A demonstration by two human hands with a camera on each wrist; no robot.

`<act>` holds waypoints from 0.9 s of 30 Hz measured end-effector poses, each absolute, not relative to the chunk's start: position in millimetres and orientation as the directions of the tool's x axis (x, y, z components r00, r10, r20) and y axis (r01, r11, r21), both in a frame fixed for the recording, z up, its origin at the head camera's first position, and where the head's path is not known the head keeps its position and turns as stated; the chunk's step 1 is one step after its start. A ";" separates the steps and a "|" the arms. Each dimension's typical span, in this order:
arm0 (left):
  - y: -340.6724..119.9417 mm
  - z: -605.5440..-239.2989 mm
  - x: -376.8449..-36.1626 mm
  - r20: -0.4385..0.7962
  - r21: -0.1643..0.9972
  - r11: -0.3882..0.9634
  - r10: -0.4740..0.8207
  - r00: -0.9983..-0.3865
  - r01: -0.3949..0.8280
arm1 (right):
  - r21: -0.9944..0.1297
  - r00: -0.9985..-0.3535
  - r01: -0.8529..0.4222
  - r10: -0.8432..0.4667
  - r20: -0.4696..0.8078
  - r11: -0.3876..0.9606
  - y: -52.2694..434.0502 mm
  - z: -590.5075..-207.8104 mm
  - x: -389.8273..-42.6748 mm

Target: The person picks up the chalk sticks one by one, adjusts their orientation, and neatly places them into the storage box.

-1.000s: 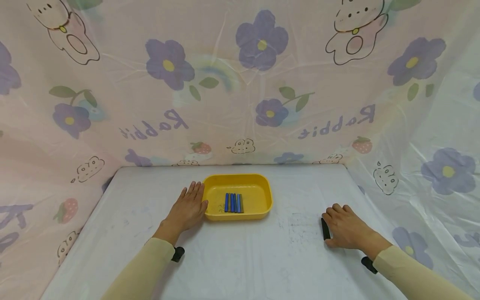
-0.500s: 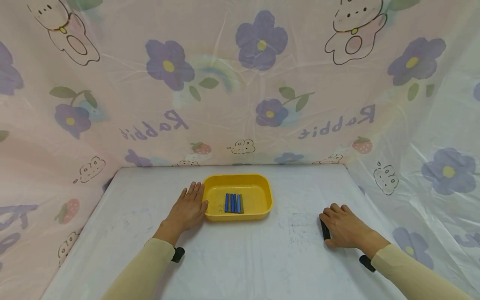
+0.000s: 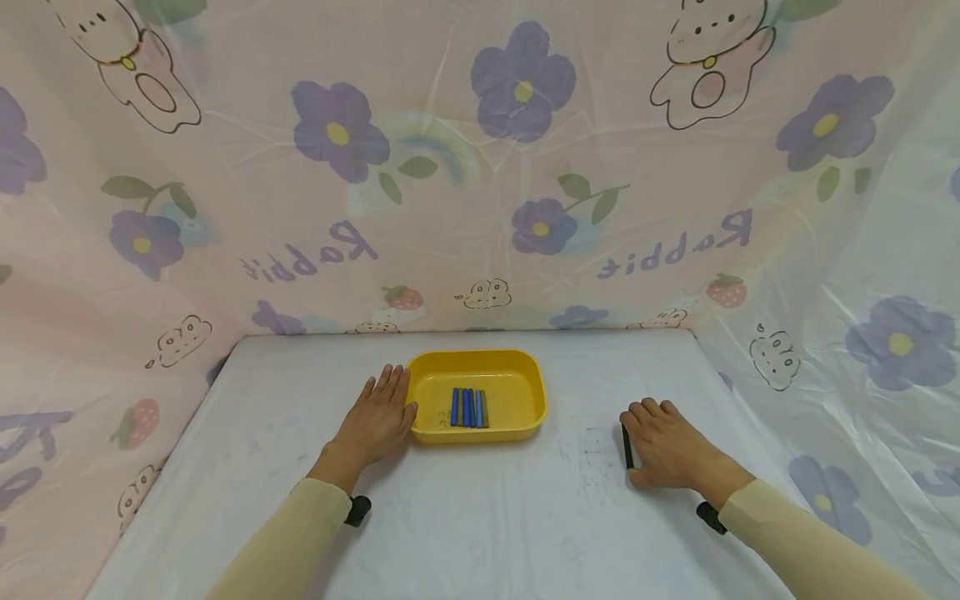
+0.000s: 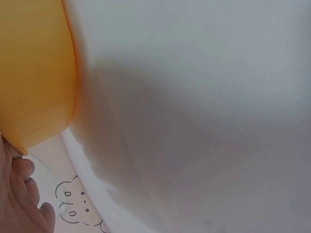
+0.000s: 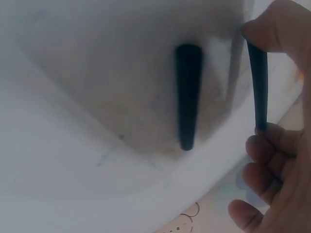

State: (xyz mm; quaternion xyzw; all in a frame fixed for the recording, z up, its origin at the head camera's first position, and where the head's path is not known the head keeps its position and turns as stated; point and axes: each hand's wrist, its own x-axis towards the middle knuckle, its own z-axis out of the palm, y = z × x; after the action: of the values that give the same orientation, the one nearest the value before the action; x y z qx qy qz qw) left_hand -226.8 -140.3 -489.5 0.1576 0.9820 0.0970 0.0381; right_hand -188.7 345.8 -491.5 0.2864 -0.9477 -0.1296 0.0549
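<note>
My right hand grips a slim black stick by its ends, thumb at one end and index fingertip at the other. A second black stick shows in the right wrist view in the hand's shadow; my hand hides it in the head view. My left hand lies with straight fingers along the left side of a shallow yellow tray, its thumb at the front left corner. Several thin sticks, blue and brownish, stand side by side in the tray.
A white cloth with faint dark smudges covers the table. Behind and at both sides hangs a pink and white curtain printed with flowers and rabbits. Each wrist bears a small black camera, one of them a black device on the left.
My right hand has moved left, toward the tray, carrying the black stick. The left hand, the tray and the sticks in it have stayed in place.
</note>
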 end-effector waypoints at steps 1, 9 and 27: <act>-140.2 -489.6 -226.9 -0.045 0.202 0.931 0.318 -0.947 0.303 | 0.283 -0.826 -0.531 -0.563 0.039 0.799 343.6 -490.8 -190.3; -141.7 -490.9 -227.0 -0.035 0.206 0.932 0.310 -0.950 0.297 | 0.349 -0.774 -0.553 -0.621 0.121 0.757 322.5 -476.0 -208.3; -142.6 -494.0 -229.1 -0.025 0.211 0.931 0.311 -0.950 0.299 | 0.338 -0.768 -0.566 -0.630 0.114 0.752 263.4 -437.9 -238.2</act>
State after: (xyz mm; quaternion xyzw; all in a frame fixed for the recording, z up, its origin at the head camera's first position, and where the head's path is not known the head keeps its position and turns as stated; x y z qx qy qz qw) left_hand -229.1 -142.6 -494.0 0.1554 0.9820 0.1029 0.0290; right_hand -238.2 263.4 -437.9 0.3217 -0.9293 -0.1435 0.1112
